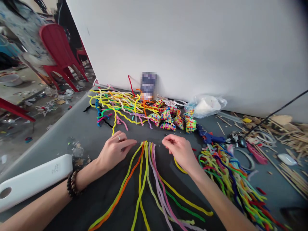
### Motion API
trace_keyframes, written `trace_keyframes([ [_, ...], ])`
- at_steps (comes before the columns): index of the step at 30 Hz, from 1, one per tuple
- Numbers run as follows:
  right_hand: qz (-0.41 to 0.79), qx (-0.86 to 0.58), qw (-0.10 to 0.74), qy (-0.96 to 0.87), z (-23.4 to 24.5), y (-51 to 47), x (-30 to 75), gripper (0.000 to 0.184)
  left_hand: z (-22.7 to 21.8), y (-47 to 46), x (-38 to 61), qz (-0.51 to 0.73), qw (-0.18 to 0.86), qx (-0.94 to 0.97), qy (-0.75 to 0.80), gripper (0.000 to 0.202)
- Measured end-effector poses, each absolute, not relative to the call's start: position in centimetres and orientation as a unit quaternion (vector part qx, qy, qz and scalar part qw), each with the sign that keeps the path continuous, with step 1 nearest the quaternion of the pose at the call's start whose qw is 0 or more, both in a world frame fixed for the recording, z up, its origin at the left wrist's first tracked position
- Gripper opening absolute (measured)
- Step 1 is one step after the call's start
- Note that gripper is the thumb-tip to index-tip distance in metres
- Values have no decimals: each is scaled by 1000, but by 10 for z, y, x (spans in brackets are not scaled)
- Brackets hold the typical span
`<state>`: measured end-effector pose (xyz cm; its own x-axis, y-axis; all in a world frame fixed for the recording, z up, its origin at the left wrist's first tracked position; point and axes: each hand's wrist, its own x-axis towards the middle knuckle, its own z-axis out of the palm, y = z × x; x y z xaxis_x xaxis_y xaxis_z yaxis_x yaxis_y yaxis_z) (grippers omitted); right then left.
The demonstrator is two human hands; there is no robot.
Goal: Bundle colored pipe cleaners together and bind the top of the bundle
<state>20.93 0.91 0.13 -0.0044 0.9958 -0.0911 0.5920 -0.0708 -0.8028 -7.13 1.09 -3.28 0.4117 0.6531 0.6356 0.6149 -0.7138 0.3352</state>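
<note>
My left hand (117, 148) is closed, thumb and forefinger together, just left of a row of fuzzy pipe cleaners. My right hand (179, 149) pinches on the row's other side; what either hand grips is too small to make out. Between them, the strands' top ends line up side by side, and their lengths fan down toward me: an orange pipe cleaner (130, 178), a yellow-green pipe cleaner (143, 181), a pink pipe cleaner (163, 189) and a green pipe cleaner (184, 205) among them. A yellow strand (179, 166) shows beneath my right hand, partly hidden.
Loose pipe cleaners (120, 102) and colourful woven pieces (168, 117) lie behind. A blue glue gun (208, 136), a strand bundle (226, 173) and wooden sticks (293, 176) are right. A white device (38, 179) lies left. A person sits on a red chair (56, 45).
</note>
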Motion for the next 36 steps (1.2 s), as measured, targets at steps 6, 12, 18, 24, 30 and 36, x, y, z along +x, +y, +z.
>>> trace_keyframes([
  [6,206,-664,225,-682,-6,10,194,16,-41,8,-70,356,45,843,400,19],
  [12,162,-683,208,-682,-16,9,197,14,-50,10,-73,315,52,857,404,33],
  [18,142,-684,192,-689,-22,9,199,12,-48,8,-72,280,34,865,415,44],
  [24,161,-689,184,-682,-22,10,202,12,-45,6,-69,252,13,873,417,43],
  [30,174,-692,169,-680,-21,14,203,11,-45,6,-70,230,6,883,409,45],
  [36,178,-699,148,-677,-16,16,202,12,-44,4,-69,214,-15,883,417,47],
])
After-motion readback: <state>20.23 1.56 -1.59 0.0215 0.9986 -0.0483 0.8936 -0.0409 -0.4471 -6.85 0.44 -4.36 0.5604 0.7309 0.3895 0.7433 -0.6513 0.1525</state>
